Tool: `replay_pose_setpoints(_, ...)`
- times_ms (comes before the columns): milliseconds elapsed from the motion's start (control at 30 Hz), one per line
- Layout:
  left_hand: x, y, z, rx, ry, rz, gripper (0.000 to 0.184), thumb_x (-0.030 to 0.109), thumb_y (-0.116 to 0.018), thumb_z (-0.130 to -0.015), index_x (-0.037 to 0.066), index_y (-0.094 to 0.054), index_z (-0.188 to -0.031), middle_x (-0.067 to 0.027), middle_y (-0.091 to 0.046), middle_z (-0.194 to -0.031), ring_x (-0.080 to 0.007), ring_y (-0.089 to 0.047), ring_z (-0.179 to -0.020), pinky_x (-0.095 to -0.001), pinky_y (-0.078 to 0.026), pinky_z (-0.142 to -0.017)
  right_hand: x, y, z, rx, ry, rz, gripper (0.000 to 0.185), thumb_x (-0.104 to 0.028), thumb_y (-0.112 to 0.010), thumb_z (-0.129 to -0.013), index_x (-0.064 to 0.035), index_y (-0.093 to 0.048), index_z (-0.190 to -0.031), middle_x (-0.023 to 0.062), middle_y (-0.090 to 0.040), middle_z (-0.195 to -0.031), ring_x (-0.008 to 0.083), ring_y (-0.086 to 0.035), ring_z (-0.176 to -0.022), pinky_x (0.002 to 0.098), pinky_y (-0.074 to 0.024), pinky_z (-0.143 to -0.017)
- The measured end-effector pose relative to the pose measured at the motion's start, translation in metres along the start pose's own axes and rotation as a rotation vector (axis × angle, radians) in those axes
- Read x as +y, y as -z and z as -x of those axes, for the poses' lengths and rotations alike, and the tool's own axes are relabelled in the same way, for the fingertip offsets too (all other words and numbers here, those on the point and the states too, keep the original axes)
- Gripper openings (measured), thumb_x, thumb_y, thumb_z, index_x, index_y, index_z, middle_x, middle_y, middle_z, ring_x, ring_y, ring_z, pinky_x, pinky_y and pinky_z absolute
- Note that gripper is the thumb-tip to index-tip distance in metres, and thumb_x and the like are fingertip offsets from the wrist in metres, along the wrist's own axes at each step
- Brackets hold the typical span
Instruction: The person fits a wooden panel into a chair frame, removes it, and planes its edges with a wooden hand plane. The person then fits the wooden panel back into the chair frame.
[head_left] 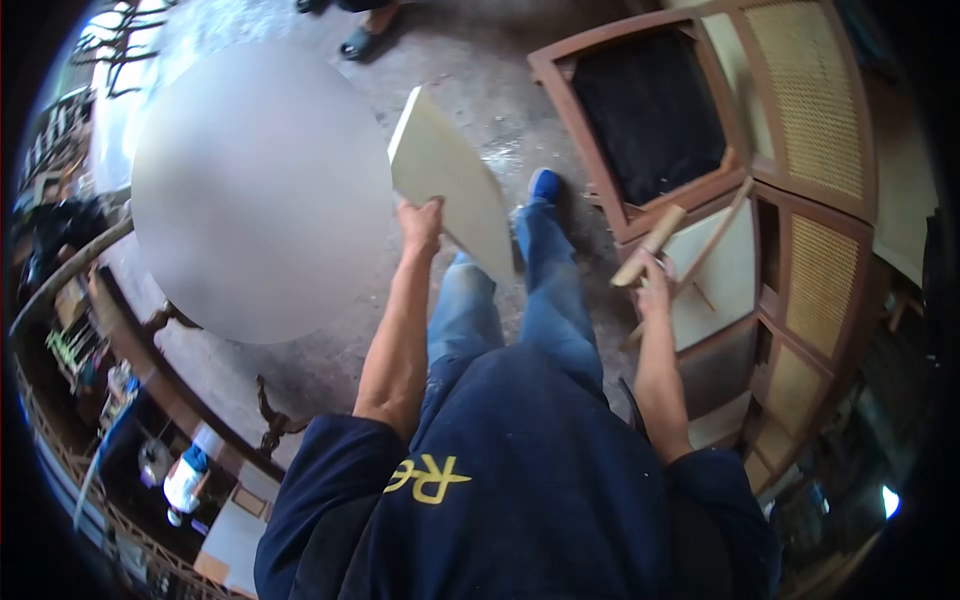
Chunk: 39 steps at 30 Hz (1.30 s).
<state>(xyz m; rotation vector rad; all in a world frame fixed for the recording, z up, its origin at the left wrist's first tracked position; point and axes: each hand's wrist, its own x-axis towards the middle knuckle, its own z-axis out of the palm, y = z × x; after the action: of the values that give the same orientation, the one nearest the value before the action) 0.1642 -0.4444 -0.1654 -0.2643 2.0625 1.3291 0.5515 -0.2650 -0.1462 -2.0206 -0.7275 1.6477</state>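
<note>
My left hand (421,224) is wrapped round the lower left edge of a pale flat panel (450,180), which stands tilted in front of my legs. On the other side, my right hand (655,280) grips a short light wooden piece (650,245) beside the chair frames. A thin wooden stick (716,235) slants past that hand; whether the fingers also touch it cannot be made out. Just beyond is a brown wooden frame (560,100) with a dark seat panel (650,115).
Chair frames with woven cane panels (815,95) stand along the right. A large blurred round area covers the left middle. A curved wooden rail (150,350) runs at lower left, with a person (184,482) beyond it. Another person's foot (358,43) shows at the top.
</note>
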Motion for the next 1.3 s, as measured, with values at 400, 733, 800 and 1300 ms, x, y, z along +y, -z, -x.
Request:
replay_pose_setpoints(400,0.004,0.001,0.049,-0.068,0.084,0.037,0.021,-0.002,-0.063,-0.076,-0.006,-0.067,-0.096,-0.0094,-0.067,-0.085,-0.0182,-0.064,-0.07,-0.0334,-0.051,-0.059,0.068,0.126,-0.13,0.343,-0.007,0.507,0.079,-0.03,-0.088,-0.064,0.0019,-0.046,-0.123,0.0204,-0.047,-0.127,0.0375,-0.05,-0.119,0.0625,-0.0513,-0.085)
replay_pose_setpoints(733,0.019,-0.013,0.086,-0.045,0.161,0.03,0.024,0.002,-0.066,-0.076,-0.009,-0.066,-0.097,-0.0143,-0.066,-0.083,-0.0241,-0.066,-0.068,-0.037,-0.053,-0.054,0.065,0.112,-0.14,0.383,0.023,0.882,0.092,-0.038,-0.089,-0.063,0.0083,-0.039,-0.125,0.0277,-0.05,-0.124,0.0415,-0.052,-0.117,0.0456,-0.0446,-0.102)
replay_pose_setpoints(800,0.019,-0.017,0.088,-0.025,0.162,0.026,0.024,0.003,-0.066,-0.076,-0.009,-0.066,-0.098,-0.0149,-0.066,-0.083,-0.0252,-0.066,-0.068,-0.038,-0.053,-0.053,0.06,0.113,-0.137,0.399,0.047,0.928,0.093,-0.037,-0.089,-0.063,0.0074,-0.037,-0.126,0.0275,-0.05,-0.124,0.0394,-0.054,-0.114,0.0441,-0.0452,-0.101)
replay_pose_setpoints(1300,0.015,-0.063,0.057,0.106,0.152,0.024,0.025,-0.003,-0.061,-0.075,-0.009,-0.065,-0.099,-0.019,-0.068,-0.086,-0.0315,-0.069,-0.074,-0.047,-0.056,-0.061,-0.009,-0.118,0.112,-0.884,0.764,0.881,0.069,-0.033,-0.08,-0.074,0.0046,-0.052,-0.126,0.0259,-0.057,-0.123,0.0394,-0.055,-0.117,0.0437,-0.0453,-0.099)
